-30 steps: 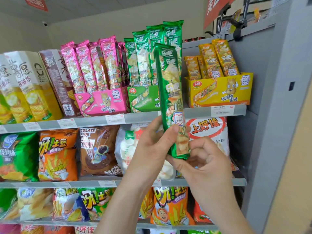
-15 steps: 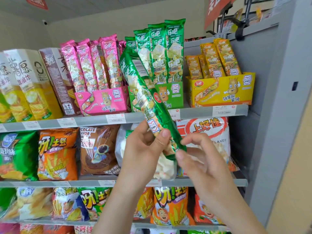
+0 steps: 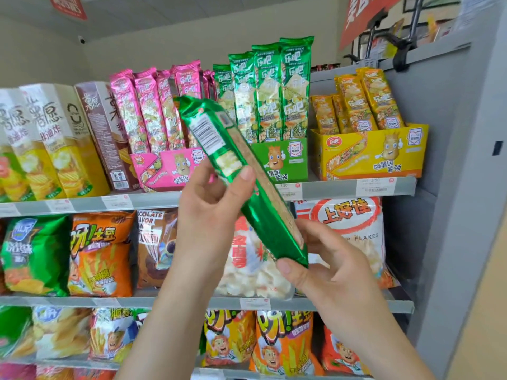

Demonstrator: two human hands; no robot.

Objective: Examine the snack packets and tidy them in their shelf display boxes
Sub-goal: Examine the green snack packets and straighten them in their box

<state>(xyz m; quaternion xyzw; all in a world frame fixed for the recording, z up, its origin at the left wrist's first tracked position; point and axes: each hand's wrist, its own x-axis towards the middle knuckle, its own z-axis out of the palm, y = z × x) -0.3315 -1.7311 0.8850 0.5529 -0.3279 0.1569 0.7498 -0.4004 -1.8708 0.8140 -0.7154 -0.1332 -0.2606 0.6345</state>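
Observation:
A long green snack packet (image 3: 236, 171) is held in front of the shelves, tilted with its top to the upper left and its printed back and seam facing me. My left hand (image 3: 211, 204) grips its middle, thumb across the front. My right hand (image 3: 323, 264) pinches its lower end. Behind it on the top shelf stand the green display box (image 3: 282, 160) with several upright green packets (image 3: 282, 89), the pink display box (image 3: 170, 167) with pink packets (image 3: 148, 108), and the yellow display box (image 3: 373, 154) with yellow packets (image 3: 362, 102).
Tall chip cartons (image 3: 63, 138) stand at the left of the top shelf. The two lower shelves hold chip bags (image 3: 101, 253) and a white flakes bag (image 3: 351, 229). A grey shelf end panel (image 3: 450, 187) closes the right side.
The green packet went from upright with its front showing to tilted left with its back showing. My right hand slid down to its lower end.

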